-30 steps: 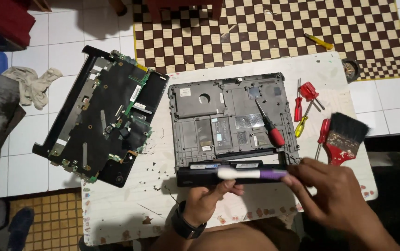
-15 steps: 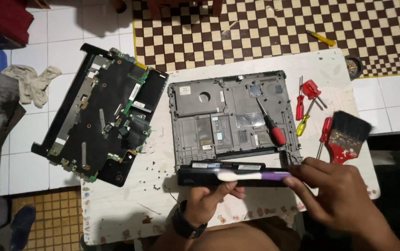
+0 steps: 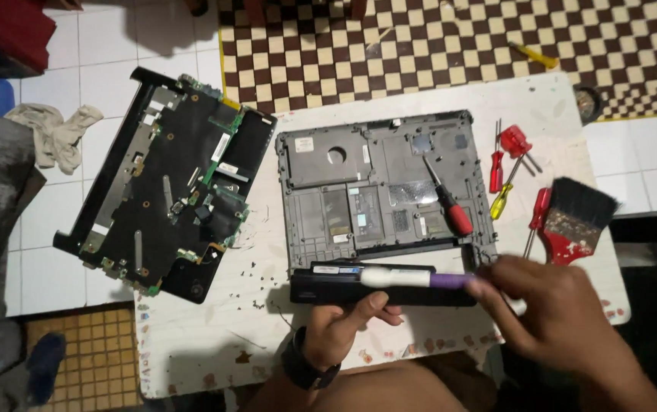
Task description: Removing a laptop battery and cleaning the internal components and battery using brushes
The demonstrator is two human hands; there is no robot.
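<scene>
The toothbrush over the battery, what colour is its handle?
White toward the left, purple where the right hand grips the toothbrush; head view, the only one.

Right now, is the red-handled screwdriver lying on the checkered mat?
No, the red-handled screwdriver lies inside the grey laptop base.

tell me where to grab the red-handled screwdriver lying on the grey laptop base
Take the black-shafted, red-handled screwdriver by its thick red handle, coming from above at the near right end. It lies flat and diagonal on the grey plastic laptop base, handle free.
</scene>
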